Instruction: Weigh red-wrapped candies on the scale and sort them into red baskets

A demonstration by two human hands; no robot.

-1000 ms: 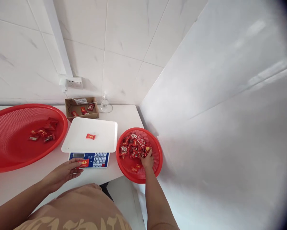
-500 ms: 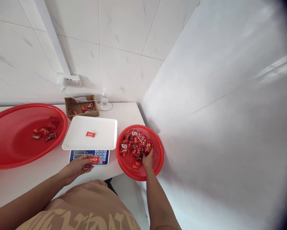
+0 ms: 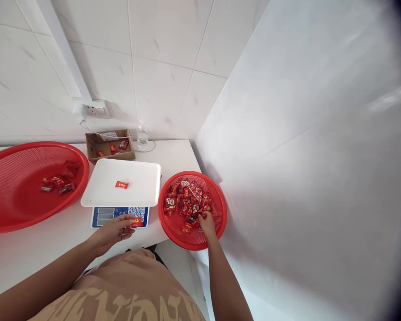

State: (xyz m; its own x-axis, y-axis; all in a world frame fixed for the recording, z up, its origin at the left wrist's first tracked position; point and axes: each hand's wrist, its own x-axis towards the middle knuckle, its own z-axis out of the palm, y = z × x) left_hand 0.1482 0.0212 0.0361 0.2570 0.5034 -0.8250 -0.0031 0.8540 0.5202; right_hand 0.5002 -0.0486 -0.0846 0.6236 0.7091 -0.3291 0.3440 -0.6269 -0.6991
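My left hand [image 3: 115,231] pinches a red wrapped candy [image 3: 136,222] over the blue keypad of a scale [image 3: 105,216]. On the scale's white tray [image 3: 143,183] lies one red candy [image 3: 121,184]. To the right stands a round red basket [image 3: 221,209] with several red and dark wrapped candies [image 3: 191,201]. My right hand [image 3: 207,225] reaches into this basket, fingertips pressed together at the lower right of the pile; what they hold, if anything, is too small to make out.
A larger red basket [image 3: 19,224] with several candies stands at the left. Behind the scale are a cardboard box [image 3: 128,154] with candies, a clear bottle [image 3: 142,136] and a cable. A wall socket [image 3: 96,109] is above; a pale panel [image 3: 303,178] rises at the right.
The fingers of my right hand have shifted slightly on the candies and drawn closer together. My left hand still holds its candy. The whole view has shifted a little.
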